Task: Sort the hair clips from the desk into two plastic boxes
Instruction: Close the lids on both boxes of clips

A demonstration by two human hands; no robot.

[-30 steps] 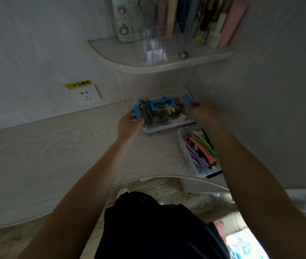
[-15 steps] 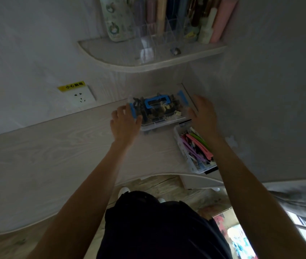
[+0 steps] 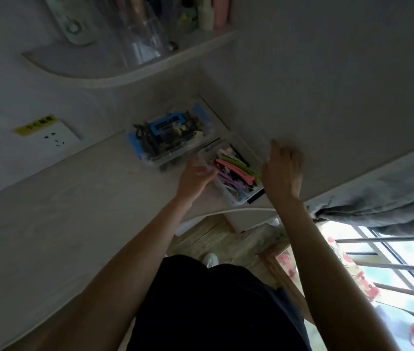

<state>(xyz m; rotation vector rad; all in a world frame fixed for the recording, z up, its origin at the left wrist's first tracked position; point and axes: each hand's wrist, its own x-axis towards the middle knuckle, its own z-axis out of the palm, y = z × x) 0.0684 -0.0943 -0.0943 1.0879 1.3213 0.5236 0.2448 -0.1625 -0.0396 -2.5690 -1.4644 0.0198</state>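
A clear plastic box with a blue handle and blue latches stands closed in the desk's far corner, full of dark hair clips. Beside it, nearer the desk edge, a second clear box stands without a lid and holds pink, green and purple clips. My left hand reaches the left wall of this open box with relaxed fingers, holding nothing. My right hand hovers at the box's right side, fingers straight, also holding nothing.
A curved wall shelf above the corner carries a clear organiser with bottles and tubes. A wall socket with a yellow label sits left. The wall hems the boxes on the right. A grey curtain and barred window lie lower right.
Both hands have let go of the blue-handled box and moved back toward the open box of coloured clips. The camera swung right, bringing the window into view.
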